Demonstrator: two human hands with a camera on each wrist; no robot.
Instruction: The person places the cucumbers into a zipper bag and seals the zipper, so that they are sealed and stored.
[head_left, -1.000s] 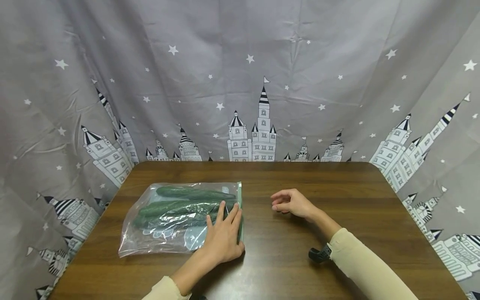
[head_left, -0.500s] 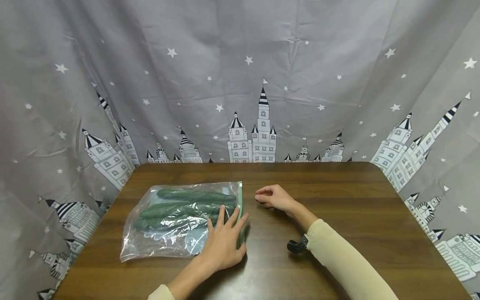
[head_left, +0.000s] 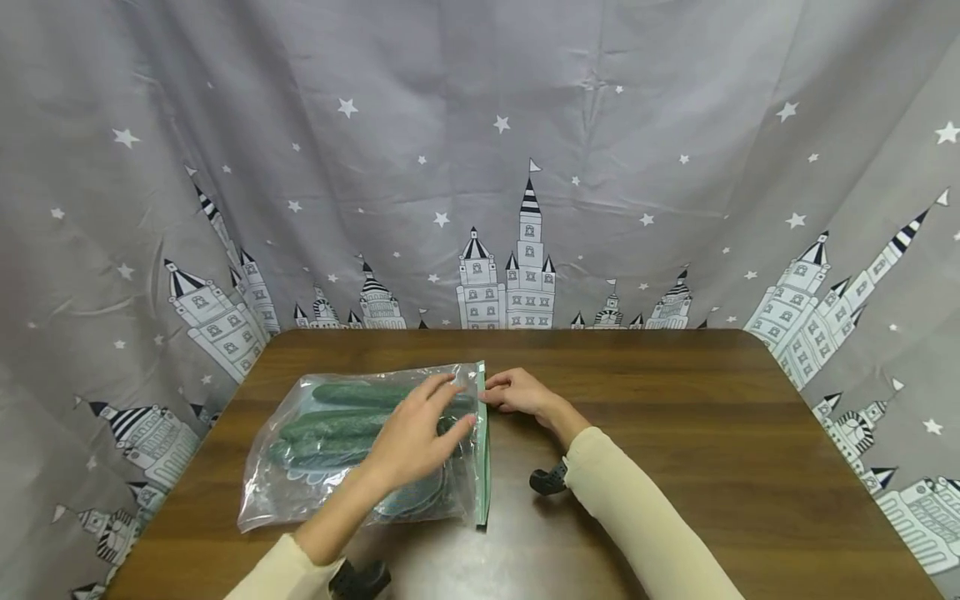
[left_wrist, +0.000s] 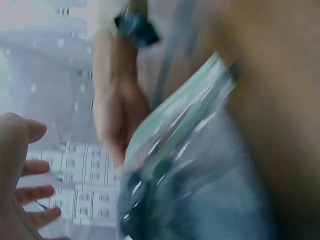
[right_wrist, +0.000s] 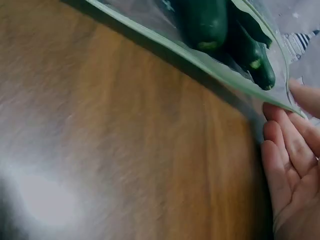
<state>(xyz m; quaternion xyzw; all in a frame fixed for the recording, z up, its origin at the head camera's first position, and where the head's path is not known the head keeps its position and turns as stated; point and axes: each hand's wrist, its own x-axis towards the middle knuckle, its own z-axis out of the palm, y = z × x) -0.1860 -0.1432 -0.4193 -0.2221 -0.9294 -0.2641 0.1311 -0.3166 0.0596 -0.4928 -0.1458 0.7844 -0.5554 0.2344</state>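
Observation:
A clear plastic zip bag (head_left: 258, 492) lies flat on the left half of the table, its green-edged mouth (head_left: 482, 475) facing right. Inside are dark green cucumbers (head_left: 330, 427), whose ends (right_wrist: 207, 45) point toward the mouth in the right wrist view. My right hand (head_left: 522, 393) pinches the far corner of the mouth, thumb on one side and fingers on the other. Over the bag is my left hand (head_left: 412, 435), fingers spread and holding nothing. The left wrist view is blurred, with the left hand (left_wrist: 22, 190) beside the bag (left_wrist: 205, 195).
The brown wooden table (head_left: 675, 433) extends to the right of the bag. Behind it hangs a grey curtain (head_left: 622, 117) printed with castles and stars. Dark wrist straps show on both arms, below cream sleeves (head_left: 637, 508).
My right hand has moved left to the bag's mouth and taken hold of its far corner. The left hand has lifted off the bag's edge and shifted left.

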